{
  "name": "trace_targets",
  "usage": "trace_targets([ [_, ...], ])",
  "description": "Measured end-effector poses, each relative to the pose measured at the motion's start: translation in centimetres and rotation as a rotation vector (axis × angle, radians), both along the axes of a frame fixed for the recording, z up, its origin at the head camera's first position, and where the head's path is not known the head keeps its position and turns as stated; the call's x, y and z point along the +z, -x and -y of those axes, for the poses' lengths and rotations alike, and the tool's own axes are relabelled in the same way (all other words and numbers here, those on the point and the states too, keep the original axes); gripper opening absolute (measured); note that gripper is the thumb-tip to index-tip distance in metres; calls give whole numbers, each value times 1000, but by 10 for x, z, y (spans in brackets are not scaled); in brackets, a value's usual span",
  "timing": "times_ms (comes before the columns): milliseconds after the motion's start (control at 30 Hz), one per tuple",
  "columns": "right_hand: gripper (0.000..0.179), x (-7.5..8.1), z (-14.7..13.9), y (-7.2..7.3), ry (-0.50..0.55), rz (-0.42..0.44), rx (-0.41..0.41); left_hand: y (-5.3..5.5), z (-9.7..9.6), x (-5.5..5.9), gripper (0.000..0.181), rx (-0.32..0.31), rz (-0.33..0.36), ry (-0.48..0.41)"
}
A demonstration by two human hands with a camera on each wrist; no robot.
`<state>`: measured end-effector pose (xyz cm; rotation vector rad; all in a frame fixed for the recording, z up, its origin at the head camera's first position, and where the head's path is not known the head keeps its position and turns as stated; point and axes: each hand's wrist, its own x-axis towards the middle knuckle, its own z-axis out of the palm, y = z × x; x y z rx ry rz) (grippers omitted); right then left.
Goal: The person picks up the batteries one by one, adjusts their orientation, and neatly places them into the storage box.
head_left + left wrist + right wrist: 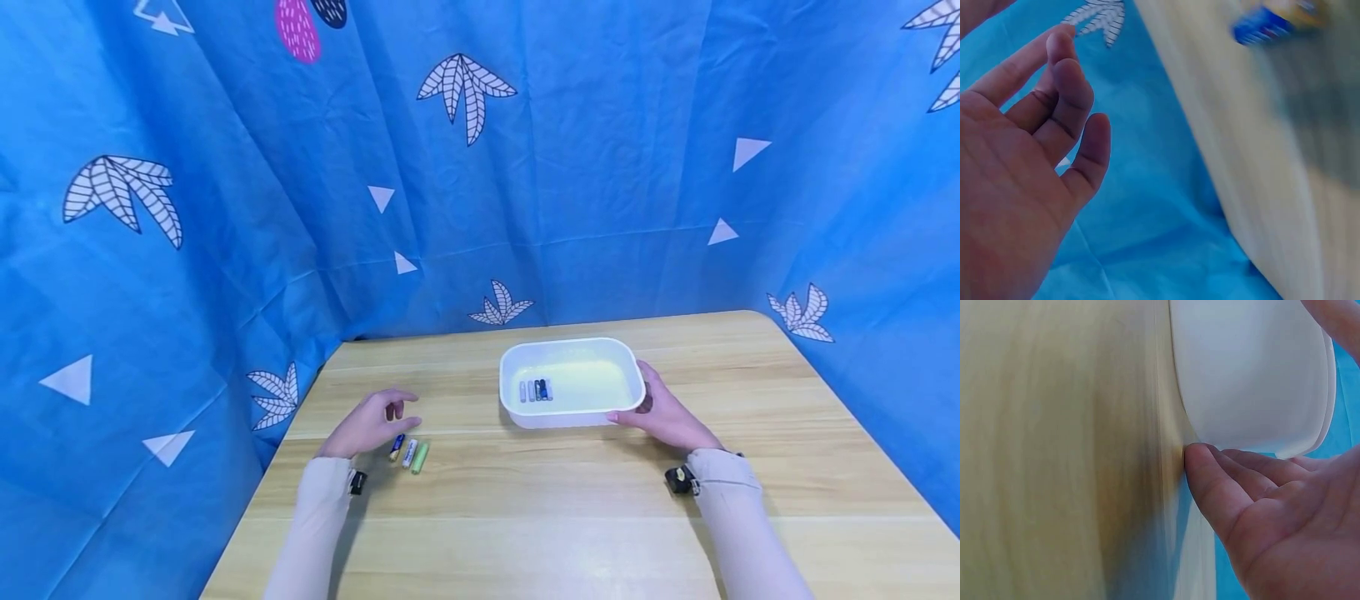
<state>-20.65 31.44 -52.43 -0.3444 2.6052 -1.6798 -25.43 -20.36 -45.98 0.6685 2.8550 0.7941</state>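
Observation:
A white plastic tub stands on the table toward the back, with several small batteries lined up side by side at its left end. My right hand grips the tub's right end, thumb at the front rim and fingers along the outer wall. In the right wrist view those fingers lie against the tub's lower side. Over the left part of the table is my left hand, loosely bent and holding nothing. Just below it lie a dark blue and gold battery, a white battery and a green battery.
The light wooden table ends on the left and at the back near a blue patterned curtain. A small black device is strapped to each wrist.

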Motion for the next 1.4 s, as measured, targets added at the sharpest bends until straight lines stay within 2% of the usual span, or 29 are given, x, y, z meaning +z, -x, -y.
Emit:
trace_targets([
  [367, 113, 0, 1, 0, 22, -5, 4, -9, 33, -26, 50, 43, 145, 21],
  [533, 113, 0, 1, -1, 31, -4, 9, -11, 42, -33, 52, 44, 223, -1],
  [700, 114, -1, 1, -2, 34, 1, 12, -13, 47, -38, 54, 49, 284, 12],
  [900, 115, 1, 0, -3, 21, 4, 2, -13, 47, -39, 55, 59, 286, 30],
  [1400, 115, 1, 0, -4, 6, 15, -11, -10, 44, -44, 49, 183, 249, 84],
])
